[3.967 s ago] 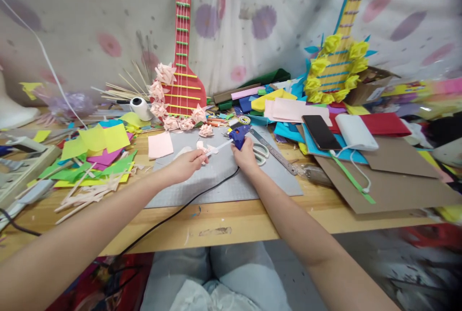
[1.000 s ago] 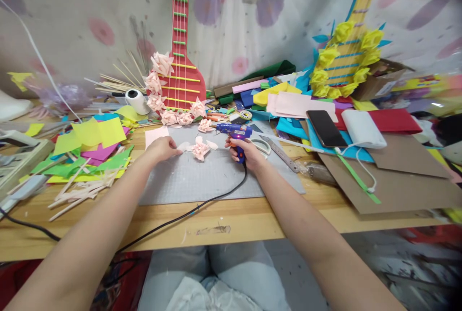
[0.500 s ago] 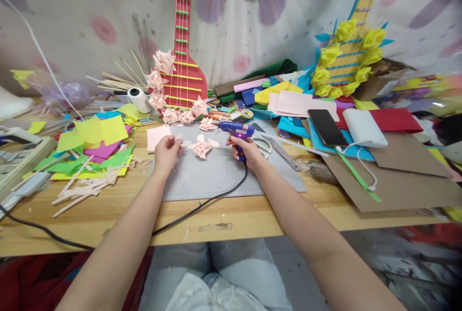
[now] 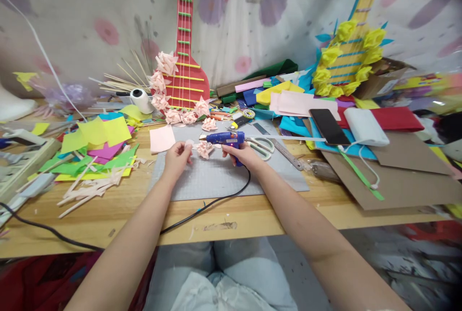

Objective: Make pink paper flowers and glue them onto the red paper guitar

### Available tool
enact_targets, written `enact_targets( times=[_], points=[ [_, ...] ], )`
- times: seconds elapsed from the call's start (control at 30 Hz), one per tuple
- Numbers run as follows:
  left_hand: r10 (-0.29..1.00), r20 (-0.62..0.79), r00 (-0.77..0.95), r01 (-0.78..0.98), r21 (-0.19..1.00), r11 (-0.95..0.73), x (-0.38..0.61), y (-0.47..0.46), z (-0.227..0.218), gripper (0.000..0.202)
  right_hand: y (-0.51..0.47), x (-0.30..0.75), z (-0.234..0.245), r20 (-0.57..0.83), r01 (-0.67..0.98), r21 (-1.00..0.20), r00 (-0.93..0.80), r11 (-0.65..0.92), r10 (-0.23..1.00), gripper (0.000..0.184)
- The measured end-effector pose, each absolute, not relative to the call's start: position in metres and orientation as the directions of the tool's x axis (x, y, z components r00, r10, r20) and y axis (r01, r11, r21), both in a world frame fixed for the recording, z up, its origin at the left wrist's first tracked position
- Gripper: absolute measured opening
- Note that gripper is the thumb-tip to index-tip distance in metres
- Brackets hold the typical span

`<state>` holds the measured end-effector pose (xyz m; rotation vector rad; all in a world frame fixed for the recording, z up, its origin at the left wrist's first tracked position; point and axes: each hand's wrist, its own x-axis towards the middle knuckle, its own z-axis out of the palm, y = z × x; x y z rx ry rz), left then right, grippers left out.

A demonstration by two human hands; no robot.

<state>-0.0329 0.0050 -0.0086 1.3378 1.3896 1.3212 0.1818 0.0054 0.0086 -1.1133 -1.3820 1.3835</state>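
A blue hot glue gun is gripped in my right hand, its nozzle pointing left. A white glue stick juts from its back. My left hand pinches a small pale pink paper petal, close to the nozzle; whether they touch I cannot tell. Beneath the gun, a pink paper flower lies on the grey cutting mat, partly hidden. Another pink flower sits just behind. A pink paper square rests beyond my left hand.
Scissors and a metal ruler lie right of the gun. The gun's black cord crosses the mat. A red paper lute with pink flowers stands behind. Paper scraps are at left, a phone at right.
The glue gun has moved left and turned more level, its nozzle now near the petal. My left hand has shifted slightly right, still pinching the petal.
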Motion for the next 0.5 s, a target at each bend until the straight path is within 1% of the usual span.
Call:
enact_targets(
  times=[0.07, 0.17, 0.3, 0.5],
  points=[
    [0.988, 0.110, -0.107, 0.212, 0.974, -0.085, -0.0320, 0.0040, -0.0088, 0.024, 0.0059, 0.1816, 0.0079, -0.020, 0.029, -0.999, -0.228, -0.014, 0.974, 0.030],
    [0.990, 0.091, -0.106, 0.245, 0.967, -0.063, -0.0312, 0.0039, -0.0081, 0.024, 0.0063, 0.1821, 0.0072, -0.020, 0.041, -0.999, -0.234, -0.010, 0.972, 0.028],
    [0.989, 0.080, -0.122, 0.250, 0.967, -0.047, -0.0303, 0.0040, -0.0062, 0.024, 0.0068, 0.1811, 0.0055, -0.028, 0.077, -0.997, -0.264, -0.008, 0.964, 0.028],
    [0.990, 0.089, -0.106, 0.239, 0.969, -0.062, -0.0307, 0.0050, -0.0088, 0.024, 0.0092, 0.1787, -0.0008, -0.038, 0.150, -0.989, -0.262, 0.002, 0.964, 0.029]
  ],
)
